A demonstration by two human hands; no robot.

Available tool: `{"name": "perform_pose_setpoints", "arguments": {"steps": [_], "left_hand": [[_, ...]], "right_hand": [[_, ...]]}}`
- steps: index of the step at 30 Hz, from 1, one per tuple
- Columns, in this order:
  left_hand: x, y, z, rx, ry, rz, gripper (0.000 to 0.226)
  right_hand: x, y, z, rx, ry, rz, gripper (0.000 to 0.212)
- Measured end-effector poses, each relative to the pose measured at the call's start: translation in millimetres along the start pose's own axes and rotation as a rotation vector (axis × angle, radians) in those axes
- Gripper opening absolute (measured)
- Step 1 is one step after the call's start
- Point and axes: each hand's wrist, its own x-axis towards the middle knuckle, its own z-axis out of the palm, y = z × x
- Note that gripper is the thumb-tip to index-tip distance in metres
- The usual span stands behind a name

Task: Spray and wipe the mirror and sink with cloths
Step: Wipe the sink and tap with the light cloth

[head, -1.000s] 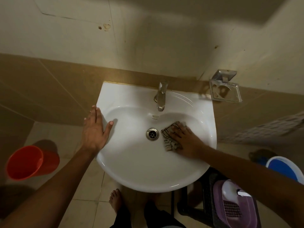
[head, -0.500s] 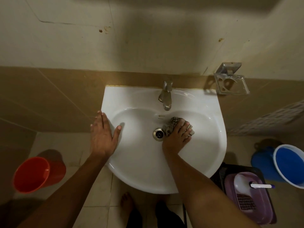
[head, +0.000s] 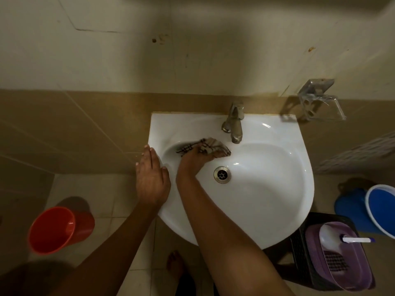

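Observation:
A white wall-hung sink (head: 277, 210) fills the middle of the view, with a metal tap (head: 234, 124) at its back and a round drain (head: 222, 174) in the bowl. My right hand (head: 192, 162) presses a checked cloth (head: 211, 146) against the back left wall of the bowl, left of the tap. My left hand (head: 150, 178) lies flat on the sink's left rim, fingers spread, holding nothing. No mirror or spray bottle is in view.
A clear soap holder (head: 318, 103) hangs on the wall right of the sink. An orange bucket (head: 55, 229) stands on the floor at left. A blue bucket (head: 376, 210) and a purple basket (head: 339, 259) on a black stool stand at right. My bare foot (head: 175, 263) is below the sink.
My right hand has slid the cloth from the right of the drain, across the bowl, up to the back left wall. My left hand stays on the rim. The camera view shifted left.

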Motion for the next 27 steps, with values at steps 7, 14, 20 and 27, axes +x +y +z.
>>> {"name": "perform_pose_setpoints", "arguments": {"steps": [7,14,20,27], "left_hand": [[-0.5,-7.4,0.9,-0.142,0.046,0.001,0.067],[0.7,-6.7,1.5,-0.277,0.070,-0.029,0.060],[-1.4,-0.8,-1.2,-0.208,0.043,-0.034,0.065],[-3.1,2.2,-1.5,-0.049,0.022,-0.047,0.066]], "right_hand": [[-20.9,38.6,-9.4,-0.612,-0.453,-0.291,0.079],[-14.8,65.5,-68.2,-0.923,-0.927,-0.613,0.072],[17.5,68.5,-148.3,-1.264,-1.096,-0.711,0.068],[115.8,23.2,-201.7,-1.774,-0.859,-0.813,0.069]]}}
